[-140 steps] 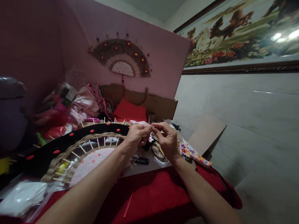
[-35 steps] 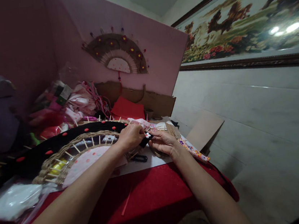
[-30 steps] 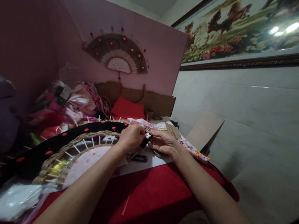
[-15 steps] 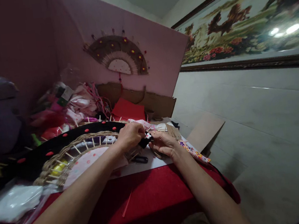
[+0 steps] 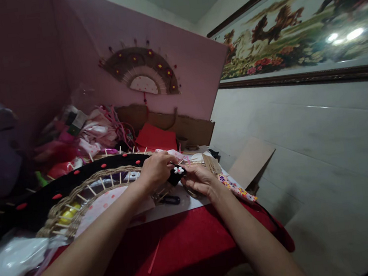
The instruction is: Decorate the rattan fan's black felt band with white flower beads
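Note:
A large woven fan (image 5: 77, 196) lies on the table, with twine edging, thin sticks and a black cloth band (image 5: 87, 172) dotted with red pieces. At its right end a small white flower (image 5: 178, 170) with a pinkish centre sits on black cloth. My left hand (image 5: 156, 170) is closed, its fingertips pinching beside the flower at the cloth's upper left. From the right, my right hand (image 5: 200, 178) grips the edge of the same black cloth, thumb and fingers closed. The exact fingertip contact is partly hidden. Below them lies a dark-handled tool (image 5: 170, 200), perhaps scissors.
A plastic bag of white material (image 5: 16, 259) lies front left on the red tablecloth (image 5: 179, 241), near a thin red strip (image 5: 154, 256). Flower-patterned cloth (image 5: 239, 188) is at right. Bagged materials (image 5: 92, 127) and red sheets (image 5: 155, 138) lie behind; a finished fan (image 5: 141, 65) hangs above.
The view has shifted slightly. The white flower now faces me more fully between my hands, and my left fingertips have drawn a little up and back from it.

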`<state>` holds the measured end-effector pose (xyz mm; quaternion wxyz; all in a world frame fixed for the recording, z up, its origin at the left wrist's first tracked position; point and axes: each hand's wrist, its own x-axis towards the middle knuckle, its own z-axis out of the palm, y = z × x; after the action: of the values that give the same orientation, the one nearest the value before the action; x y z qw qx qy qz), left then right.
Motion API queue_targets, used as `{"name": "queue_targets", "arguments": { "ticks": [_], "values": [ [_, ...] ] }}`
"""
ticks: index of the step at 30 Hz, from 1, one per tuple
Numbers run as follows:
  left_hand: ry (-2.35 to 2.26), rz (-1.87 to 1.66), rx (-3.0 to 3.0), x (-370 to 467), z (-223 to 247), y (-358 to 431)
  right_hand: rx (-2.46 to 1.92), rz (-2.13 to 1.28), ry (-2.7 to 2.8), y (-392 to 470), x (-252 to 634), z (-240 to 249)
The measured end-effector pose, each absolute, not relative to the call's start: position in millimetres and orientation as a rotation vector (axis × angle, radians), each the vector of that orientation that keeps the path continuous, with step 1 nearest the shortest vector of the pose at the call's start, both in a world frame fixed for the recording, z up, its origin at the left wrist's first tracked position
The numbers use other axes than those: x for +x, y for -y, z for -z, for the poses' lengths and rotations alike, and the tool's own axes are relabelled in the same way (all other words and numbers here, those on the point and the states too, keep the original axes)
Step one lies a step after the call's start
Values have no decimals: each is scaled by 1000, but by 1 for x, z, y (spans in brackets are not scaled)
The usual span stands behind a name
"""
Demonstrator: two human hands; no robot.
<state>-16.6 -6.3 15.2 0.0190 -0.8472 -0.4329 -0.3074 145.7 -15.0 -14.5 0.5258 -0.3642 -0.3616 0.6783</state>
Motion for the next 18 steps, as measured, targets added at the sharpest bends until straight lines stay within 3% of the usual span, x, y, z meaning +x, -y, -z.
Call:
{"name": "queue_targets", "arguments": {
  "ticks": [8, 18],
  "values": [
    [1054, 567, -2414, -31, -3, 31, -959, -1529, 870, 18, 141, 15],
    [1075, 453, -2396, -37, 12, 38, -960, -1513, 849, 17, 134, 18]
  ]
}}
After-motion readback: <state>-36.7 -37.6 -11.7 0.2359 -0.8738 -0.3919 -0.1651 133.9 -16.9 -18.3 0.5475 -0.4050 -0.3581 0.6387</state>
